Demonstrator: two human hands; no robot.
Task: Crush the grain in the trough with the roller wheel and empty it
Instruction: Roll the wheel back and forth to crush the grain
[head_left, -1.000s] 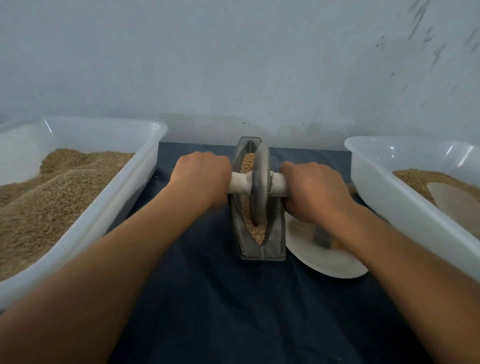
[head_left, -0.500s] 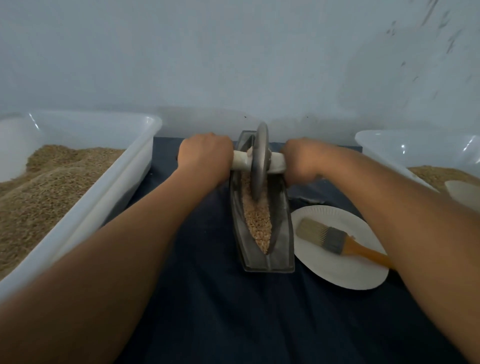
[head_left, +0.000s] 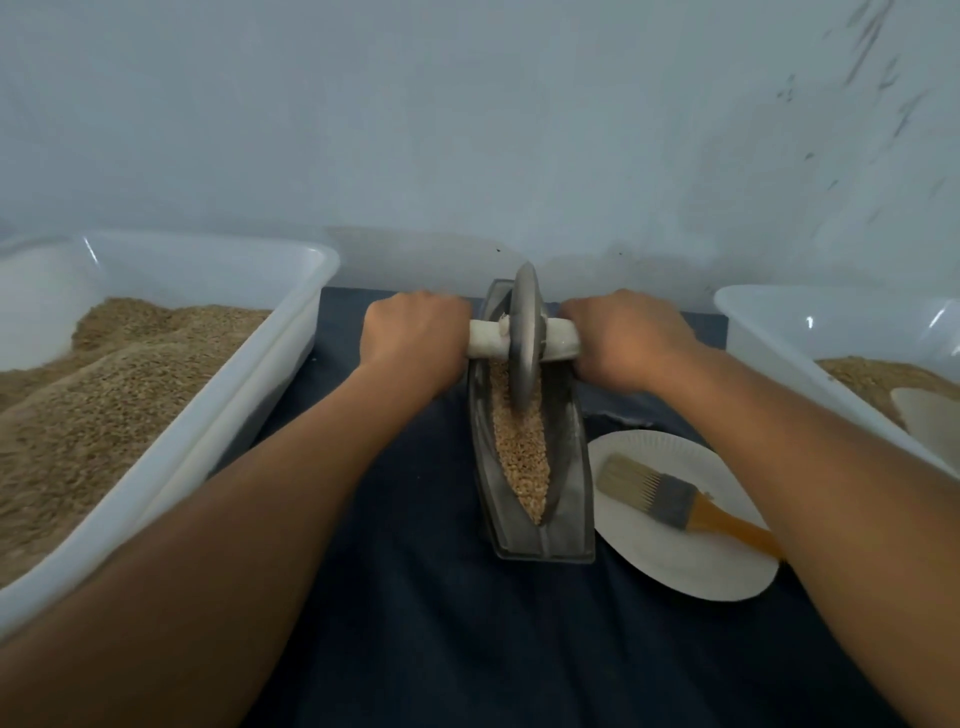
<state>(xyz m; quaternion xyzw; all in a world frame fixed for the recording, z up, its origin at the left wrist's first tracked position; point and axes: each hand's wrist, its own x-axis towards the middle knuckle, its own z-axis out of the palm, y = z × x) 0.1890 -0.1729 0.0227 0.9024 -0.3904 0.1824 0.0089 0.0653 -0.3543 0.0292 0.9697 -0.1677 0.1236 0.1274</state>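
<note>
A pale grey-blue wall (head_left: 467, 114) fills the upper view, dimly and evenly lit. Dark scuff marks (head_left: 883, 78) streak the wall's upper right. Below the wall, a dark blue cloth (head_left: 415, 623) covers the work surface.

Dark blue cloth (head_left: 426, 623) covers the work surface, running back to a pale wall. Directly on it: a big white tub (head_left: 249, 395) at left, heaped with brown grain; the grey metal trough (head_left: 569, 499) in the middle, lengthwise away from the viewer; a white paper plate (head_left: 675, 561) just right of the trough, touching or nearly; a second white tub (head_left: 769, 332) at far right, partly cut off.
</note>
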